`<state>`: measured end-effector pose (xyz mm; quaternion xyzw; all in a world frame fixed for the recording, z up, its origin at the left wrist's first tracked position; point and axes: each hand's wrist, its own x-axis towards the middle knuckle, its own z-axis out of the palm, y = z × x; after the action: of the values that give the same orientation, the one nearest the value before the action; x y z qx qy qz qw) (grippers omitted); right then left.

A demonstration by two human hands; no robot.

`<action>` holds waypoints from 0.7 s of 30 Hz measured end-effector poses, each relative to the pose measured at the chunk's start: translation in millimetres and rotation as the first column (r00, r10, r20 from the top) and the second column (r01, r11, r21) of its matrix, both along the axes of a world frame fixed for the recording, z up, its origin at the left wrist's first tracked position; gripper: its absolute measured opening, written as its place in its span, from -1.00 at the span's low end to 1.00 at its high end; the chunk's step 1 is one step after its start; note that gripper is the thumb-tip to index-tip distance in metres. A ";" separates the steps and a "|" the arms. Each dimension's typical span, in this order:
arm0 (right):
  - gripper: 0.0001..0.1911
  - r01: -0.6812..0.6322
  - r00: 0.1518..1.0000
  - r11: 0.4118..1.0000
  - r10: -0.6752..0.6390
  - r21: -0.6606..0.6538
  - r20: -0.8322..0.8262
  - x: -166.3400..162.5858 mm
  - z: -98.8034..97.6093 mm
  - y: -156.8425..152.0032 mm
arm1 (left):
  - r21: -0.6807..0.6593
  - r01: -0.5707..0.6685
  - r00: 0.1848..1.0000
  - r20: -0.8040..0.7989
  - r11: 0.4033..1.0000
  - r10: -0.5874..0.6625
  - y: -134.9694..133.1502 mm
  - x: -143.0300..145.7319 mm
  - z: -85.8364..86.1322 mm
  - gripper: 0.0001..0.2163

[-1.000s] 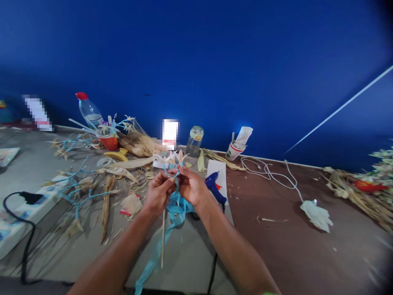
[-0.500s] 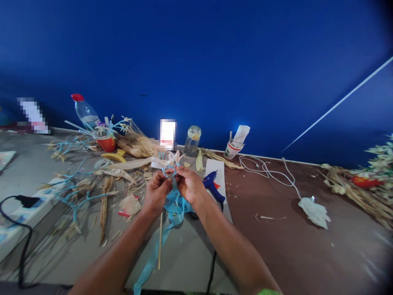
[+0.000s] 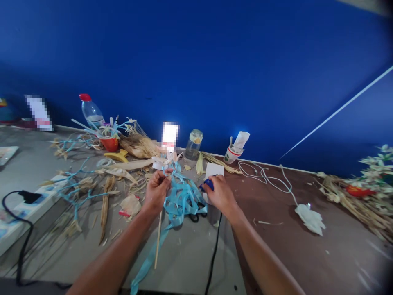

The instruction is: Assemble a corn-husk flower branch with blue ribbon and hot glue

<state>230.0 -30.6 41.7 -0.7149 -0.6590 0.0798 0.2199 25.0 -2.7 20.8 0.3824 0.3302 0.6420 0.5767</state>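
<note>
My left hand [image 3: 157, 189] is closed in a pinch on a stem wrapped in light blue ribbon, with pale husk flowers [image 3: 172, 159] at its top. A thin wooden stick [image 3: 158, 239] points down below this hand. Between my hands lies a loose heap of blue ribbon [image 3: 182, 198], one end trailing toward the near table edge. My right hand [image 3: 220, 192] is wrapped round a blue glue gun [image 3: 208, 184], mostly hidden by the fingers. Under the gun lies a white card [image 3: 214, 169], and its black cord [image 3: 215, 254] runs toward me.
Blue-wrapped branches [image 3: 75, 194] and dried husks [image 3: 107, 205] lie to the left, beside a power strip [image 3: 30, 209]. Along the wall stand a bottle [image 3: 92, 112], a red cup [image 3: 109, 143], a glass jar [image 3: 194, 145] and a white cup [image 3: 232, 155]. A white cable [image 3: 265, 178] lies right.
My right hand has let go of the flower stem, moved right and closed round the glue gun. My left hand keeps its pinch on the stem, and the ribbon heap is more exposed.
</note>
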 end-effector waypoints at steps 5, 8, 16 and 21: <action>-0.52 0.154 0.935 0.969 -0.080 -0.193 0.344 17.8 -10.1 -14.3 | 0.036 -0.017 1.000 -0.013 0.999 0.018 0.3 1.3 0.8 -0.82; -0.50 0.151 0.931 0.956 -0.051 -0.252 0.362 17.0 -14.9 -11.3 | 0.036 -0.017 1.000 -0.005 0.999 0.017 0.4 1.1 -0.2 -0.84; -0.55 0.155 0.921 0.931 -0.015 -0.331 0.389 18.0 -17.3 -0.9 | 0.014 -0.029 0.998 -0.057 0.999 0.029 0.2 -0.1 -1.0 -0.81; -0.64 0.133 0.949 0.944 -0.034 -0.301 0.312 25.8 -20.5 3.4 | 0.022 -0.040 0.996 -0.078 0.999 0.042 -1.5 0.3 3.6 -0.82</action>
<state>255.8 -27.2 21.2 -0.7724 -0.6318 0.0651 0.0013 25.4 -4.2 24.3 0.4064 0.3537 0.6415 0.5461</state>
